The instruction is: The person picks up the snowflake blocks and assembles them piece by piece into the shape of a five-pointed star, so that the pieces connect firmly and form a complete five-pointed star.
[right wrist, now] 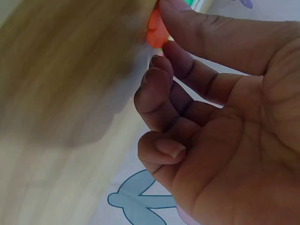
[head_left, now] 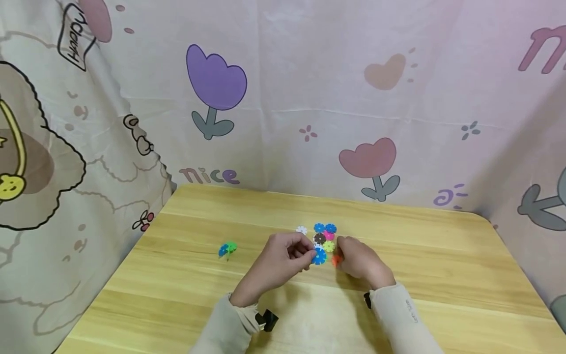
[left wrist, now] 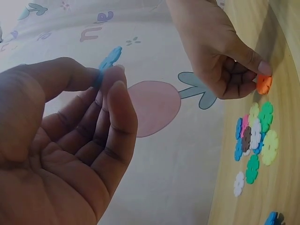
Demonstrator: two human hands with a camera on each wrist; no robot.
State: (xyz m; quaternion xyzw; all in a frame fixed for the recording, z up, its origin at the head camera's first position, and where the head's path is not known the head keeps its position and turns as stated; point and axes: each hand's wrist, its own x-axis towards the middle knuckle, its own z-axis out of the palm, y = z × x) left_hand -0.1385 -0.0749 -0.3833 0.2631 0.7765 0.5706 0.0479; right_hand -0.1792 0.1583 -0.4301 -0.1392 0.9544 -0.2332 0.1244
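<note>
My left hand [head_left: 283,258] pinches a blue snowflake disc [left wrist: 111,58] between thumb and forefinger, raised above the table and seen nearly edge-on in the left wrist view. To its right, my right hand [head_left: 360,260] has thumb and fingertips on an orange snowflake disc [left wrist: 264,84] close over the tabletop. The right hand's other fingers curl toward the palm. Beyond and between the hands lies a loose group of discs, among them a brown disc [head_left: 319,239], a pink disc [head_left: 329,236], a light yellow disc [left wrist: 270,147] and a green disc [left wrist: 252,168].
A wooden table [head_left: 185,295] carries everything. Left of the hands lies a blue and green cluster of discs [head_left: 228,248]. One white disc [head_left: 301,229] sits at the group's far left. Behind the table's back edge hangs a printed cloth [head_left: 287,73].
</note>
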